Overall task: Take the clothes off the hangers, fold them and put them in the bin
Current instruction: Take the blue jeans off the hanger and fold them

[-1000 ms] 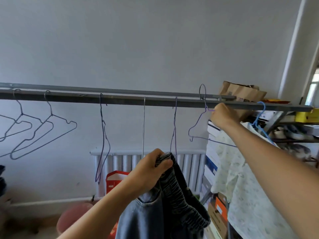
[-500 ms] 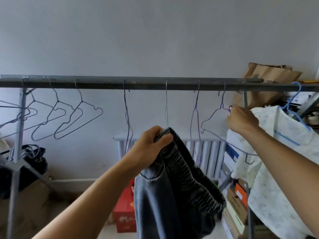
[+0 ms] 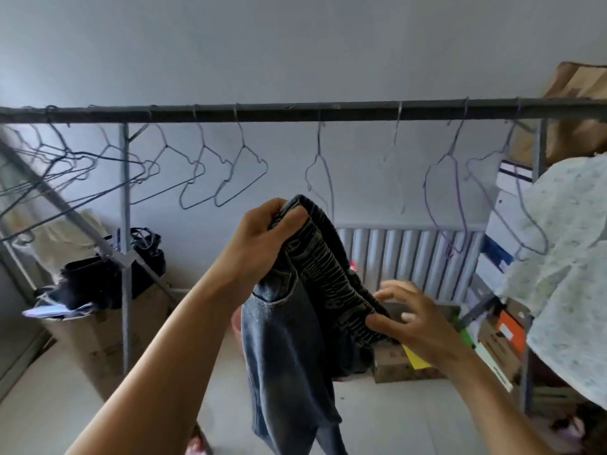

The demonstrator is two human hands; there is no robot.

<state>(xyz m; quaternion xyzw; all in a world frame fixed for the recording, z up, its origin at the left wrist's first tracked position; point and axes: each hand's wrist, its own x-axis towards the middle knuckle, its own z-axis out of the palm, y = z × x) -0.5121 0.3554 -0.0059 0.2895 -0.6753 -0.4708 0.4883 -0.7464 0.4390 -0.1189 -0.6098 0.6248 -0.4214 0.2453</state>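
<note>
Jeans (image 3: 285,349): off the hanger, dangling in mid-air below the rail (image 3: 295,111).
Left hand (image 3: 259,244): grip clenched on the elastic waistband's top.
Right hand (image 3: 417,323): fingers spread, thumb touching the waistband's lower end; nothing grasped.
Handling: denim likely heavy, limp, not slippery; hold the waistband at both ends.
Floral garment (image 3: 565,257): hangs at right.

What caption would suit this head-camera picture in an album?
Left hand grips denim jeans by the waistband; right hand reaches in, empty hangers above.
</note>
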